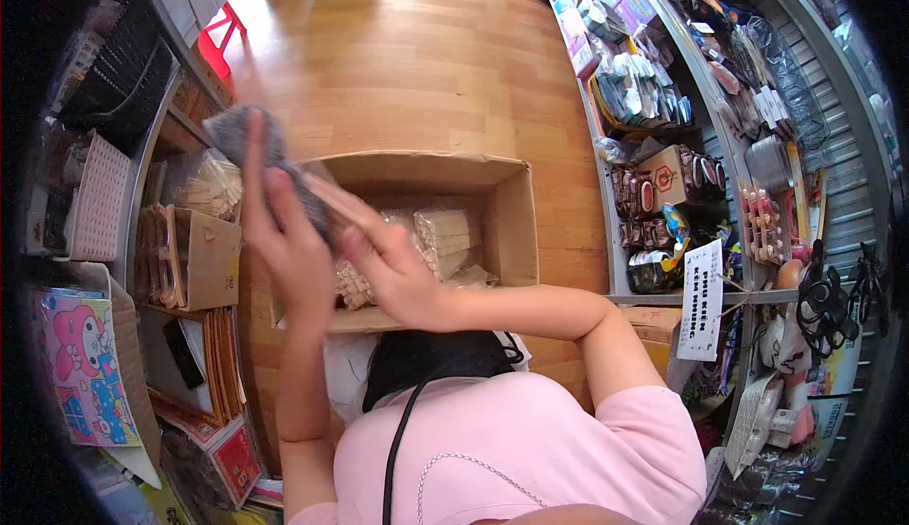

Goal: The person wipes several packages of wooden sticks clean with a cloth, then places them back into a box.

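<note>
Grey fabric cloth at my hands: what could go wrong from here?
Two things, perhaps. The grey fabric cloth could slip and drop into the open brown cardboard box, onto the clear plastic bags of pale pieces inside. It, or the left hand, might also knock the clear bag of thin wooden pieces stored at the left, since both look close to it in this view.

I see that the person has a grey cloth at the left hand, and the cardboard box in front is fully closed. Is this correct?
Not fully: the head view shows the cardboard box open, with clear bags of pale sticks inside. The grey cloth is indeed at the left hand.
</note>
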`<move>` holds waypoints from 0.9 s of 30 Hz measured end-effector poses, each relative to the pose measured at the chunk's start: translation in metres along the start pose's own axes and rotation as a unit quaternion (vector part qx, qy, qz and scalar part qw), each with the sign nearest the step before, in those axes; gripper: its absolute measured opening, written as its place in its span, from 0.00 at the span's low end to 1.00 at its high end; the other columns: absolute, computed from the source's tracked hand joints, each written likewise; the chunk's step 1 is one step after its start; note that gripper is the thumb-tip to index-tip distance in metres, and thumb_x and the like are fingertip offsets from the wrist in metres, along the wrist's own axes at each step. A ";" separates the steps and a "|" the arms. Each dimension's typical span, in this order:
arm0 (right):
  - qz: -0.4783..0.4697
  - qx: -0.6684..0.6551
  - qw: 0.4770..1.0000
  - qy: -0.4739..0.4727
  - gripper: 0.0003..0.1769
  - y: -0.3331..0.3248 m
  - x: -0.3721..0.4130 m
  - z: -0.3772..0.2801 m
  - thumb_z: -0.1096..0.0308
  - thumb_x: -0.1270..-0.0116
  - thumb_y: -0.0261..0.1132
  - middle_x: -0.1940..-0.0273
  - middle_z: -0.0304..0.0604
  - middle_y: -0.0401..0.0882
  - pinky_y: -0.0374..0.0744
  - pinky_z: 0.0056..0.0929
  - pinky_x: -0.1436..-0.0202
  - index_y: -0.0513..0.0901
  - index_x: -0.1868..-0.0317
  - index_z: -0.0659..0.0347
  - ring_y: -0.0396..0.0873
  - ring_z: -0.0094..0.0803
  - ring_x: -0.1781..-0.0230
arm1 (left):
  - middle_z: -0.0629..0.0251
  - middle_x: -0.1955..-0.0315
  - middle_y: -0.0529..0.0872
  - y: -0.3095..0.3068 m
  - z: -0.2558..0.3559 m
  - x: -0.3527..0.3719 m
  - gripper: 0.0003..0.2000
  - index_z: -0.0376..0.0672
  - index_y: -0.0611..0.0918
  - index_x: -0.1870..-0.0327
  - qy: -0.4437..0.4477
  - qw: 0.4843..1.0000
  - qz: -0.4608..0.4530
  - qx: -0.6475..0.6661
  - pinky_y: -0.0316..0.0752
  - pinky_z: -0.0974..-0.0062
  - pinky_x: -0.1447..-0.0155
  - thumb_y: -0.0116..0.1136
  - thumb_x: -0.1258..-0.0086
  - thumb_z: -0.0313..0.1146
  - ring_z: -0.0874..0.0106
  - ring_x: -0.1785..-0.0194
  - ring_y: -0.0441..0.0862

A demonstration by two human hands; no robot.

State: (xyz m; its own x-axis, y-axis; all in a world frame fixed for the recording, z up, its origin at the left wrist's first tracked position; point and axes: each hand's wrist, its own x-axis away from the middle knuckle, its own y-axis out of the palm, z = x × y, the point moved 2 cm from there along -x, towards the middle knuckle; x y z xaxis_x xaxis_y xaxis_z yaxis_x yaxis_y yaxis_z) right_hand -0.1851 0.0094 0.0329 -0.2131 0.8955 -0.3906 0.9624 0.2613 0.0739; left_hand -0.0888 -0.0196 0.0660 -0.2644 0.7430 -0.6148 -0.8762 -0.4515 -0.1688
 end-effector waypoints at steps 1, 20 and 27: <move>-0.020 0.024 0.999 -0.033 0.26 0.003 0.003 -0.002 0.61 0.27 0.47 0.43 0.51 0.73 0.68 0.28 0.42 0.59 0.33 0.60 0.71 0.32 0.42 | 0.56 0.39 0.70 -0.003 -0.004 -0.009 0.20 0.34 0.69 0.38 -0.001 1.000 0.003 -0.001 0.56 0.67 0.33 0.36 0.24 0.36 0.63 0.37 0.68; -0.114 0.054 0.988 0.093 0.26 0.011 0.015 -0.016 0.74 0.30 0.45 0.37 0.52 0.64 0.64 0.28 0.41 0.57 0.32 0.60 0.67 0.37 0.40 | 0.54 0.39 0.70 -0.027 -0.032 -0.020 0.20 0.35 0.68 0.38 -0.137 0.978 0.105 0.116 0.61 0.71 0.36 0.41 0.26 0.35 0.65 0.38 0.69; -0.033 0.110 0.993 -0.020 0.27 -0.005 -0.012 -0.001 0.78 0.34 0.48 0.38 0.55 0.66 0.67 0.30 0.40 0.59 0.33 0.60 0.68 0.41 0.38 | 0.55 0.35 0.64 0.002 0.002 0.051 0.20 0.35 0.64 0.35 -0.052 0.997 -0.051 0.018 0.50 0.69 0.30 0.36 0.25 0.34 0.64 0.31 0.58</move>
State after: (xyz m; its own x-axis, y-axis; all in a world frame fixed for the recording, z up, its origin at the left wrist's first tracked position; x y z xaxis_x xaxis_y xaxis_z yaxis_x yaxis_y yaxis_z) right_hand -0.1876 -0.0020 0.0378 -0.2737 0.8629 -0.4249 0.9612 0.2297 -0.1527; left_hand -0.1049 0.0181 0.0363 -0.2118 0.8317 -0.5132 -0.9137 -0.3549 -0.1982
